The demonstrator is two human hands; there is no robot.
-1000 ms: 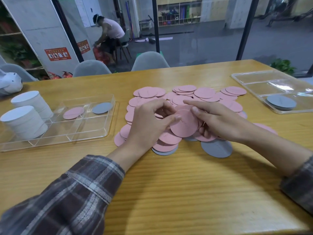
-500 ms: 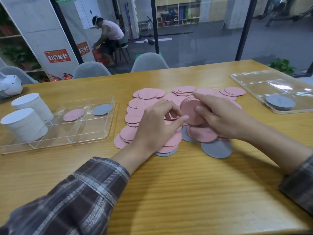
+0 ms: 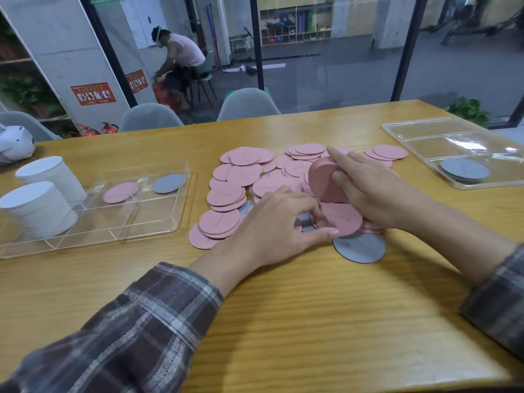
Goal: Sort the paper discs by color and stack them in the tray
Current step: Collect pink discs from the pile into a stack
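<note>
A wooden table [image 3: 283,321] runs before a glass wall, with grey chairs [image 3: 246,104] behind it. At the left a clear tray [image 3: 93,222] holds one pink disc [image 3: 120,192] and one grey disc [image 3: 168,183]. Mid-table, the left hand [image 3: 272,225] pinches a flat disc [image 3: 340,219] at the near edge of the loose pile [image 3: 226,194]. The right hand [image 3: 377,194] grips a pink stack [image 3: 323,180] stood on edge, its faces turned leftward. Another tray [image 3: 425,131] sits at the far right.
</note>
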